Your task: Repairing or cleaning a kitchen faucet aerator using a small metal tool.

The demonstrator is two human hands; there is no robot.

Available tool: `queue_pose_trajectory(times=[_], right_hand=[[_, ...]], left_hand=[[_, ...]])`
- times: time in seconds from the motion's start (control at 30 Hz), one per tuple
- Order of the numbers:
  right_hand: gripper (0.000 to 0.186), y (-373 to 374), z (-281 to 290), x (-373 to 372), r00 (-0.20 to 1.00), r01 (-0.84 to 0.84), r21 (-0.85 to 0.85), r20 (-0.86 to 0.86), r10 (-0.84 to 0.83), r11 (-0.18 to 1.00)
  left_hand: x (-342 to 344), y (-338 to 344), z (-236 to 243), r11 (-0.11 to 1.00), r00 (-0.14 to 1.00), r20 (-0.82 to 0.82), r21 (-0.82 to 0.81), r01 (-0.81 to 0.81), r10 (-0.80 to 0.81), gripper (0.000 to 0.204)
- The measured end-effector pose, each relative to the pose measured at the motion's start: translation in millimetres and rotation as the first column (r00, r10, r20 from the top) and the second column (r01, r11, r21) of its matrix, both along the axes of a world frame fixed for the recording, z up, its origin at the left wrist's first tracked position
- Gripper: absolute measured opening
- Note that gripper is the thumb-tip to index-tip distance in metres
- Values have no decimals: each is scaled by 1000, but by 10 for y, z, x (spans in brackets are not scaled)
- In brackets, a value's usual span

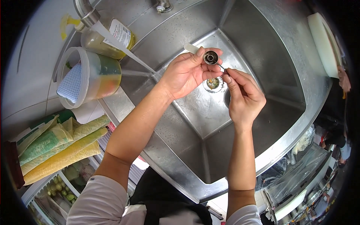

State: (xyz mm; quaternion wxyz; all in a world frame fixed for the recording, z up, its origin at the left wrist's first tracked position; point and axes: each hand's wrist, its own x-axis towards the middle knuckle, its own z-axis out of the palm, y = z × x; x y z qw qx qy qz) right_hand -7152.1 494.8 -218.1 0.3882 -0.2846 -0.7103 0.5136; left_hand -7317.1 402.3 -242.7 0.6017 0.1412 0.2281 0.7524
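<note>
My left hand (187, 73) is over the sink, thumb and fingers closed around a small round metal cup (210, 57). The cup has a dark inside with a ring at its centre. A pale flat strip (191, 48) sticks out past my left thumb; I cannot tell whether it belongs to the cup. My right hand (245, 95) pinches a thin metal rod (221, 68), whose far end meets the cup's lower rim. Whether rod and cup are one piece cannot be made out. Below both hands, the sink drain (213, 83) holds colourful food scraps.
Water (125, 48) runs from the faucet (88, 14) into the steel sink (262, 48). On its left stand a pump bottle (108, 39) and a clear plastic tub (86, 78) with a blue-dotted cloth. Wrapped green and yellow packages (63, 144) lie lower left. A thick white board (323, 45) stands right.
</note>
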Motion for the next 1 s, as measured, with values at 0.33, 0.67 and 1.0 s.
queue_pose_trajectory(times=[0.33,0.67,1.0], right_hand=[[21,-7,-40,-43,998,49,634,2,-65,772],[24,-27,-31,-37,997,78,620,-35,-72,780],[18,-5,-6,-38,997,72,597,-16,-78,799]], left_hand=[[18,16,-27,999,999,33,-25,33,-32,50],[83,5,-34,1000,1000,-3,-21,15,-15,47],[73,10,16,999,998,-62,29,-20,22,47]])
